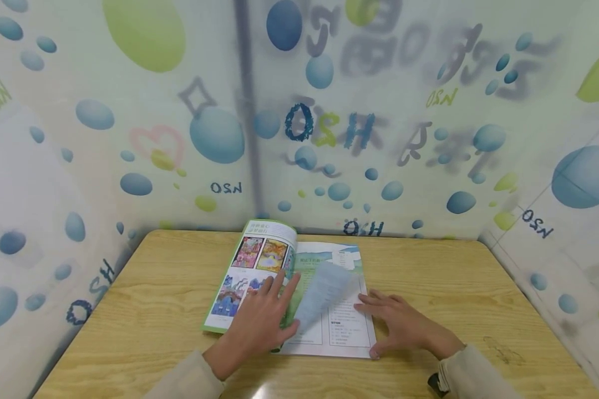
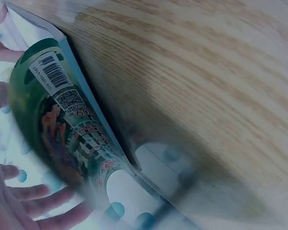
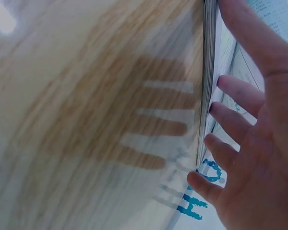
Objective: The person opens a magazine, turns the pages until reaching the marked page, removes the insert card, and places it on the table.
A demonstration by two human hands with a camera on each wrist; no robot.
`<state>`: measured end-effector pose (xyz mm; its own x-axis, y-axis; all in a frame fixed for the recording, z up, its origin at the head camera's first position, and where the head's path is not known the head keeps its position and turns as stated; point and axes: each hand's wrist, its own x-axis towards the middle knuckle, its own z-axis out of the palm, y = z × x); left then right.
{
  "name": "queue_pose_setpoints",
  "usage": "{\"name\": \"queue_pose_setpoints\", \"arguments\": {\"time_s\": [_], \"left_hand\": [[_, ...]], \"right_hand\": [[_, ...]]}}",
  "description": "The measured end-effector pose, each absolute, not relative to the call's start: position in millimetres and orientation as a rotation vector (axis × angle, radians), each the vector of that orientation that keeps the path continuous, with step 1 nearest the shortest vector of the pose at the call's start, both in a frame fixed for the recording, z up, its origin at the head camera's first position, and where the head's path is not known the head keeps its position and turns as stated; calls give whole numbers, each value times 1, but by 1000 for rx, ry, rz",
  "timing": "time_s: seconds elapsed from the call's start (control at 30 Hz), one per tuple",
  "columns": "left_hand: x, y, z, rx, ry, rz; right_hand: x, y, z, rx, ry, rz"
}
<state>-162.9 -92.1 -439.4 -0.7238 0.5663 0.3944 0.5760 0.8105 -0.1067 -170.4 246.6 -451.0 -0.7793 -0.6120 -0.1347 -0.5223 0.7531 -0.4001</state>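
A magazine [image 1: 346, 341] lies spread on the wooden table, with coloured pictures on its left page and mostly text on the right. One lifted leaf [image 1: 325, 293], blurred, stands over the right page. My left hand [image 1: 257, 318] rests over the left page near the spine, fingers spread, thumb close to the leaf's lower end. At the right edge of the magazine is my right hand [image 1: 404, 324], fingers extended and thumb by the lower corner. The left wrist view shows the bent back cover [image 2: 57, 108] with a barcode; the right wrist view shows fingers [image 3: 237, 91] along the page edges.
The wooden table [image 1: 145, 310] extends around the magazine on both sides. Behind and beside it stand pale walls [image 1: 219, 205] printed with blue and green drops and H2O lettering. A dark band [image 1: 436, 383] shows at the right sleeve.
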Motion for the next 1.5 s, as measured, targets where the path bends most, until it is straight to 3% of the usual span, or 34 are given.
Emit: {"name": "queue_pose_setpoints", "arguments": {"time_s": [0.6,1.5], "left_hand": [[-167,-90,-429,-1274,-2448,360],[-167,-96,-434,-1182,-2374,271]], "right_hand": [[-171,248,-452,-927,2707,-511],[-172,245,-452,-882,2707,-494]]}}
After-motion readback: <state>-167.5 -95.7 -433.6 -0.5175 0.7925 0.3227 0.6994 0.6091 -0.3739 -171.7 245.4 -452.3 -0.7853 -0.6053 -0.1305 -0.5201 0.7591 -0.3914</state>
